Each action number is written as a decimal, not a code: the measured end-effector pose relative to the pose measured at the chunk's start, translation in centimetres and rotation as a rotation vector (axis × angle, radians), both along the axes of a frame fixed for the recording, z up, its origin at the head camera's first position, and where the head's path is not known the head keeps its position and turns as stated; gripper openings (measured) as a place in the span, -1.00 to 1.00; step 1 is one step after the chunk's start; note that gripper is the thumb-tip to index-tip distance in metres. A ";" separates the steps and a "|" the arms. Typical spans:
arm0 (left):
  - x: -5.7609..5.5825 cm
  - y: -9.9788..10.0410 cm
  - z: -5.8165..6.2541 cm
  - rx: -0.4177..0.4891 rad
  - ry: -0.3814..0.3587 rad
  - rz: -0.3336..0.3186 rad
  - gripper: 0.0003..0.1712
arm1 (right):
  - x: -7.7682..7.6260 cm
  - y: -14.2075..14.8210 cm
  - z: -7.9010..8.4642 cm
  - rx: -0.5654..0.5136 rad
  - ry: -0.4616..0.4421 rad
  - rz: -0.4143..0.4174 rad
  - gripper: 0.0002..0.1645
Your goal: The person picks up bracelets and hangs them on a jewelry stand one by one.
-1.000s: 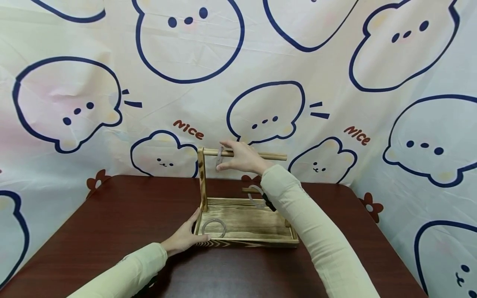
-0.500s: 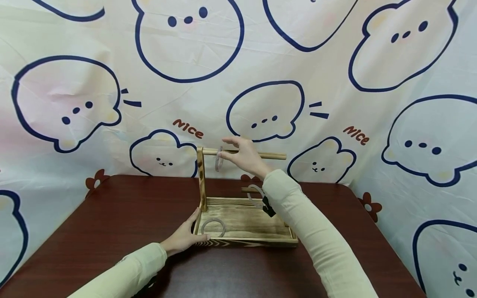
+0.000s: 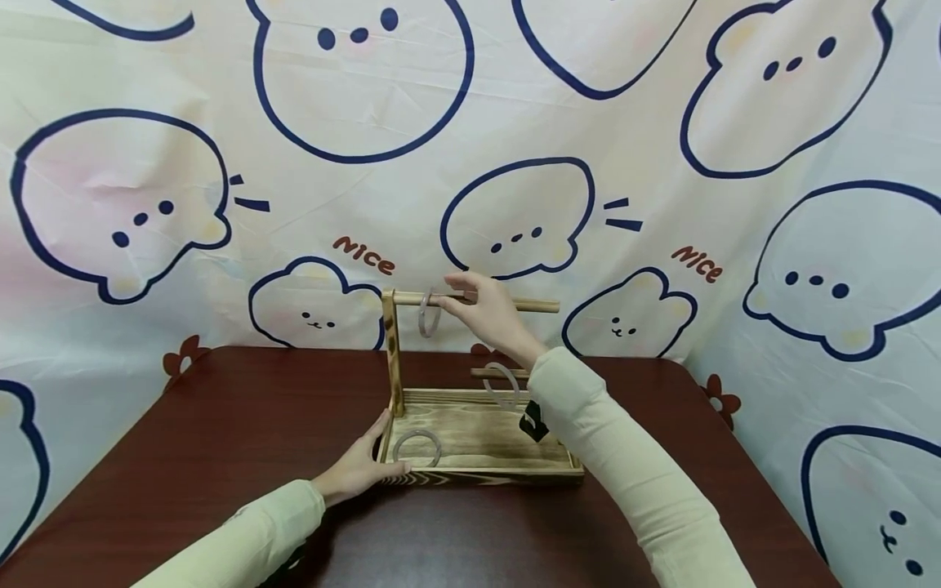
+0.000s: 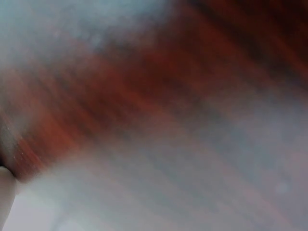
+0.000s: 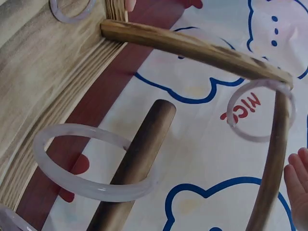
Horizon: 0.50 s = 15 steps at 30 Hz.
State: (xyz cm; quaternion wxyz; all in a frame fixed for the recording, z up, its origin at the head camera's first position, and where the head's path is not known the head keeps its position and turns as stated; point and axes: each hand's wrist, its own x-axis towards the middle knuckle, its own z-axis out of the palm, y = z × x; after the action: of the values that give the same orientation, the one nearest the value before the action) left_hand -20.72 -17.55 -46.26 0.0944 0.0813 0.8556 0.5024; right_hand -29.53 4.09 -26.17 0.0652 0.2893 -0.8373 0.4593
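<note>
A wooden bangle stand (image 3: 485, 478) has a tray base, an upright post (image 3: 393, 351) at its left, an upper bar (image 3: 537, 306) and a lower bar (image 3: 481, 373). My left hand (image 3: 354, 469) grips the tray's front left corner, thumb over the front rim. One translucent bangle (image 5: 255, 139) hangs on the upper bar near the post. Just right of it, my right hand (image 3: 492, 314) is raised with loosely extended fingers, apart from the bangle in the right wrist view. A second bangle (image 5: 86, 191) hangs on the lower bar. Another bangle (image 5: 72, 20) lies in the tray's left end.
Part of one more bangle (image 5: 12, 222) shows at the lower left corner of the right wrist view. The stand rests on a dark red-brown table (image 3: 279, 408). A printed cloth (image 3: 515, 106) hangs behind it. The left wrist view is mostly blurred.
My right hand has let go of the bangle on the upper bar and drawn slightly to the right. The bangle now hangs by itself. My left hand keeps its place on the tray.
</note>
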 end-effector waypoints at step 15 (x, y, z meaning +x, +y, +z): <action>-0.1 0.1 0.1 0.008 -0.003 0.007 0.18 | 3.1 2.1 -2.2 0.015 -0.012 0.094 -0.56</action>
State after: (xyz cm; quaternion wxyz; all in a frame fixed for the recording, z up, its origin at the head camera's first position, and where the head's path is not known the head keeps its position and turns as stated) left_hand -20.78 -17.44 -46.13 0.0937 0.0779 0.8537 0.5062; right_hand -26.46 6.22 -28.38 0.0363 0.3260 -0.8265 0.4574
